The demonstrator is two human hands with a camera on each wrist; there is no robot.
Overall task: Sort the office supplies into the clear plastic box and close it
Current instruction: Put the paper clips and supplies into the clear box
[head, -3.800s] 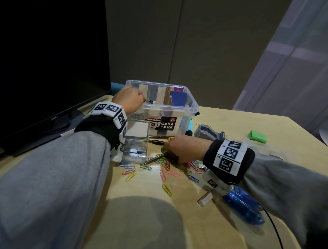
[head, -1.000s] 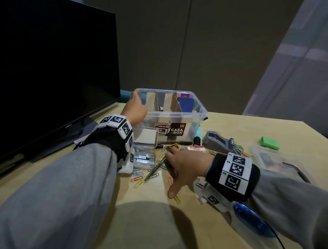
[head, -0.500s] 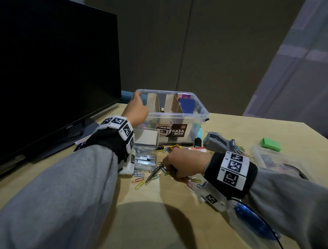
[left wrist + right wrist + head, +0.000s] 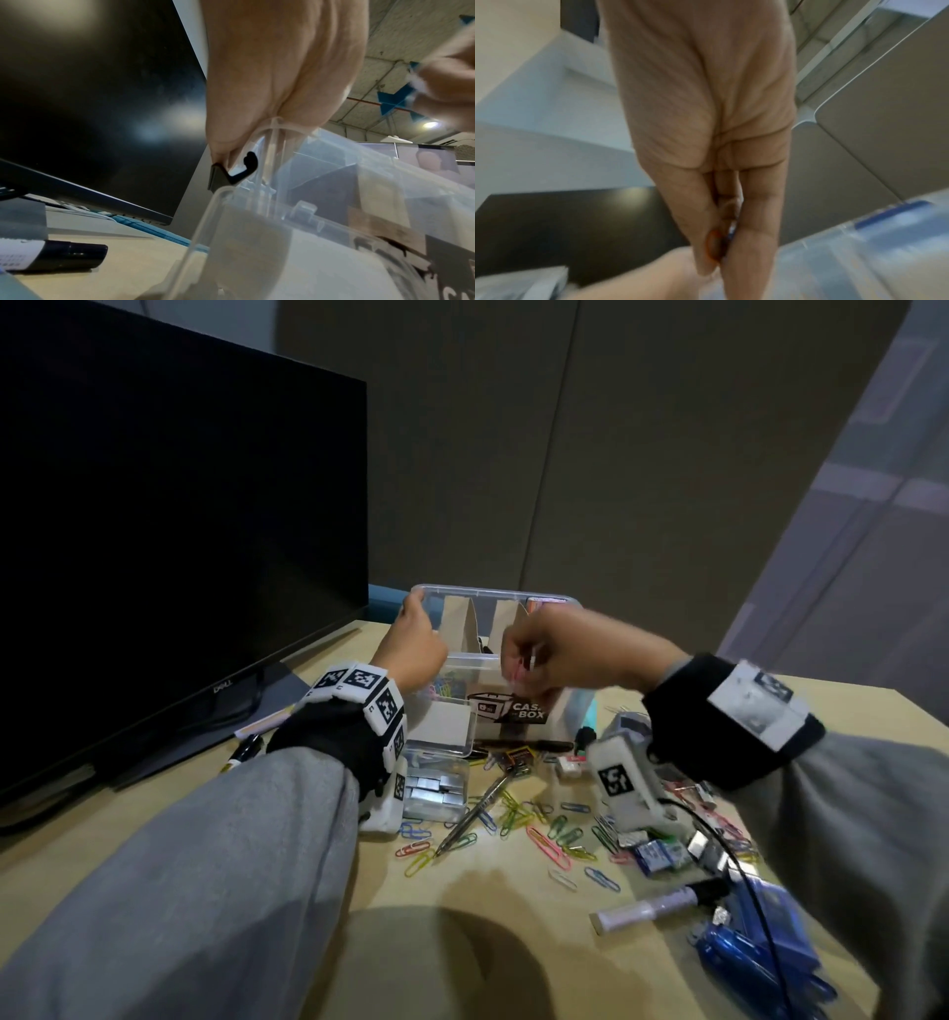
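Box [image 4: 464, 665]: one, open, at our 12 o'clock.
Left hand [image 4: 417, 642]: we grip its left rim.
Right hand [image 4: 557, 652]: fingers pinch a few paper clips [image 4: 714, 246] over it.
Pen [image 4: 475, 809]: one, at 6 o'clock of the box.

an office: dark dell monitor [image 4: 169, 546] at left on a pale wooden desk [image 4: 513, 942], grey partition panels [image 4: 616, 454] behind, paper clips [image 4: 539, 834] scattered near.
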